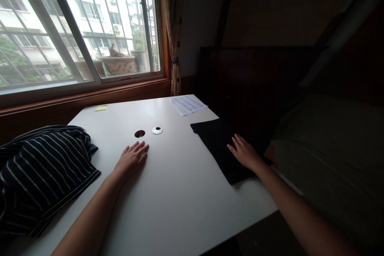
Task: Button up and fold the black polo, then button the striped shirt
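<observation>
My left hand (132,157) lies palm down on the white table (168,192), fingers stretched out and nothing in it. Just beyond its fingertips are a round hole (139,133) in the tabletop and a silvery round cap (157,130) with a dark opening. On the right, my right hand (242,151) rests with spread fingers on a black folded cloth (217,148), which may be a garment; its kind is hard to make out. A black cloth with white stripes (49,168), perhaps clothing, sits bunched up at the left side of the table.
Printed paper sheets (188,105) lie at the far right corner of the table. A yellow sticky note (101,108) is near the far left edge. Behind stands a barred window (90,28) with a tied curtain (175,48). A bed-like surface (330,140) is in shadow at right.
</observation>
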The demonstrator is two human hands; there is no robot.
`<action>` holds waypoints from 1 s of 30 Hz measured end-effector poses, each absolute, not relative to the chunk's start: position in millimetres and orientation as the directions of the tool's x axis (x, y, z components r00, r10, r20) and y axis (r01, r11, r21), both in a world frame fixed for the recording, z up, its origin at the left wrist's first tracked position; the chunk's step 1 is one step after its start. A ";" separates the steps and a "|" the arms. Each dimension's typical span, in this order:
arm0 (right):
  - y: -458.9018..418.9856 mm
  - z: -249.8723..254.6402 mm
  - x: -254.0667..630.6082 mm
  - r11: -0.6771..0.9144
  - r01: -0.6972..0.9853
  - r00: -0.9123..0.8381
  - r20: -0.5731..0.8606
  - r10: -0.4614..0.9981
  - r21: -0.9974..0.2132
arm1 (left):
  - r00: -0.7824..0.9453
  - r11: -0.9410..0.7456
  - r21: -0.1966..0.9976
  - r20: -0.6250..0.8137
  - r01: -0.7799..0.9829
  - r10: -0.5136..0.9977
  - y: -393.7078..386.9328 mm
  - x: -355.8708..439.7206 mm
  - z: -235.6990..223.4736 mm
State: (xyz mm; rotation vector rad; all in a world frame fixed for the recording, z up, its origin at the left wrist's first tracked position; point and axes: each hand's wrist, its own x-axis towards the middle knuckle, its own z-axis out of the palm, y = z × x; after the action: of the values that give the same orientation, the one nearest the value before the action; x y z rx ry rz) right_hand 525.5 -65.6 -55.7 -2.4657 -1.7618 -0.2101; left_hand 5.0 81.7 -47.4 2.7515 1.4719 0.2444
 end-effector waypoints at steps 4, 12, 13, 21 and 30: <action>-62.6 -60.0 526.6 -0.330 0.944 0.324 0.138 0.936 0.018 | 0.545 -0.557 0.079 0.135 0.826 0.827 81.2 5.2 -46.5; -73.2 -55.1 519.7 -0.339 0.941 0.336 0.115 0.935 0.003 | 0.544 -0.556 0.085 0.132 0.827 0.829 84.3 3.8 -48.8; -76.5 -54.7 518.8 -0.332 0.943 0.330 0.118 0.937 0.000 | 0.545 -0.558 0.086 0.135 0.826 0.828 84.4 3.6 -49.0; -106.9 -51.4 508.2 -0.327 0.945 0.321 0.147 0.936 0.014 | 0.551 -0.566 0.099 0.147 0.818 0.822 84.1 3.0 -49.4; -115.4 -57.2 503.8 -0.464 0.884 0.453 0.139 0.880 0.052 | 0.544 -0.558 0.095 0.139 0.824 0.827 83.8 4.0 -48.9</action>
State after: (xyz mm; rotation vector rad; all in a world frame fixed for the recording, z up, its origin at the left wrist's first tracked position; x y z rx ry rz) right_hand 503.8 -115.4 -57.2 -2.6543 -1.6118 -0.2280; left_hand 4.0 83.8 -48.9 2.7441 1.4679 0.2632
